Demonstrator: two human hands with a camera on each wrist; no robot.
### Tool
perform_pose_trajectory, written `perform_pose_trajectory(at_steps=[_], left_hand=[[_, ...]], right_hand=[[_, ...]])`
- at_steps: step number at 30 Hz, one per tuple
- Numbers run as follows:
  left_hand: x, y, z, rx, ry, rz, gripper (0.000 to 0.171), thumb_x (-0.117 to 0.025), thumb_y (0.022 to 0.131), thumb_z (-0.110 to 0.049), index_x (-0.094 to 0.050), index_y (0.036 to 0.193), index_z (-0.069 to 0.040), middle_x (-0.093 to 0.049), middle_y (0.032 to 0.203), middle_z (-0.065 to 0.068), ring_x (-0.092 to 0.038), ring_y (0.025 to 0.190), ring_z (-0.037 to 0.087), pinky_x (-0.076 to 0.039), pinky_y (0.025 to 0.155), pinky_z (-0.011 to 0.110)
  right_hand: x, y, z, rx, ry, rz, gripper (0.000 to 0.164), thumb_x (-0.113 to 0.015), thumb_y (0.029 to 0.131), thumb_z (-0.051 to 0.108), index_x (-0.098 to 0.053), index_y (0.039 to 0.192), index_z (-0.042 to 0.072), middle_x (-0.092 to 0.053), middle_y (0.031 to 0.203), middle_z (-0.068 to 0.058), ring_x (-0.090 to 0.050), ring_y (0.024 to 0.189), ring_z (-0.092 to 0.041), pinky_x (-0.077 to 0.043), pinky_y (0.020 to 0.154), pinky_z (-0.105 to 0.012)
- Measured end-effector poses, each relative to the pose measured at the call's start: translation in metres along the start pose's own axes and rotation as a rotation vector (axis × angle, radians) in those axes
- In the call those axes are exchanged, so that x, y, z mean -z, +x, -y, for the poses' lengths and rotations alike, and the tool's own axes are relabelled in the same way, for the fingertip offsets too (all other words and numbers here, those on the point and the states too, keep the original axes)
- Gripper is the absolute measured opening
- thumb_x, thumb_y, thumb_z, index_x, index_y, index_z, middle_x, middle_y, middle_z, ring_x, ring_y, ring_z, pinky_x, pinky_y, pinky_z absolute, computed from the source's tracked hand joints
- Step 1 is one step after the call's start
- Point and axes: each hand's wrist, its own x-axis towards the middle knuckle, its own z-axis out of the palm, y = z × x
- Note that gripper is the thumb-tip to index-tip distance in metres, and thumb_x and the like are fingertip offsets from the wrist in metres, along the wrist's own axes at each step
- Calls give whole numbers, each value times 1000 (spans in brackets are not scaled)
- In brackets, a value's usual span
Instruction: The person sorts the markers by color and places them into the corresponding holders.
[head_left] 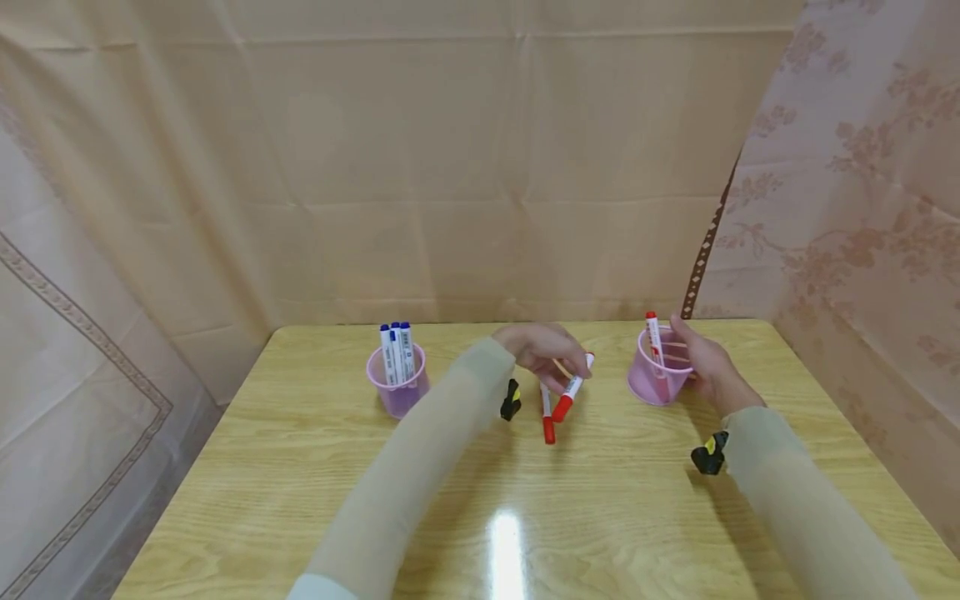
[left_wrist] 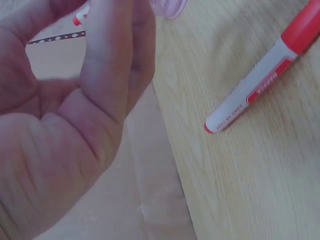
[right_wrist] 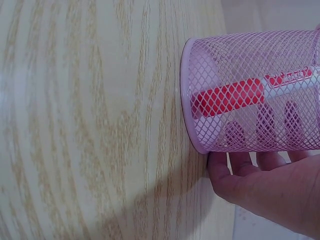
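Observation:
My left hand pinches a red-capped whiteboard marker, its red cap pointing down toward the tabletop. Just left of it a second red marker lies on the table; the left wrist view shows a red marker on the wood beside the hand. On the right, my right hand holds a pink mesh pen cup from its right side. Through the mesh, fingers show against the far wall. One red marker stands cap-down inside that cup, leaning.
Left of the left forearm stands another pink pen cup with several blue-capped markers in it. The wooden table ends at a beige curtain behind. A patterned cloth hangs along the right side.

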Motion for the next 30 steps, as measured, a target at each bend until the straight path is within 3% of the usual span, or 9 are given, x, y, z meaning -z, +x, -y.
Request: perform_pose_trajectory(at_steps=[5,13,20,30], left_hand=[[1,-2,-1,42,71,6,4,-66,93,-1,-63,95,1,-58,86,8,-61,70,20,-58,59,25],[-3,-5,-11,102,97,-13,6,-67,94,-3,-63,92,1,-58,83,10,-63,68,22,-58,57,26],[-15,0,-25,33,75,11,4,-61,96,-3,-60,97,1,-56,83,8,-62,69,23,-59,59,29],[-24,13,-38,-139,-97,-34,3,-55,101,-7,-52,103,-5,-53,105,13,-63,89,34,-62,64,34]], right_hand=[[-1,0,1,3,3,-2,105,-39,90,79,-25,158,1,-19,165,-23,-24,148,-41,-24,120,-53],[0,1,1,2,5,3,96,-36,96,73,-27,158,1,-18,165,-24,-23,148,-41,-24,120,-54],[0,1,1,-3,-12,-1,105,-38,90,80,-24,159,2,-18,165,-22,-22,149,-41,-23,120,-55],[-2,0,2,-2,-35,1,107,-37,89,81,-22,159,2,-18,165,-22,-22,149,-42,-22,120,-55]])
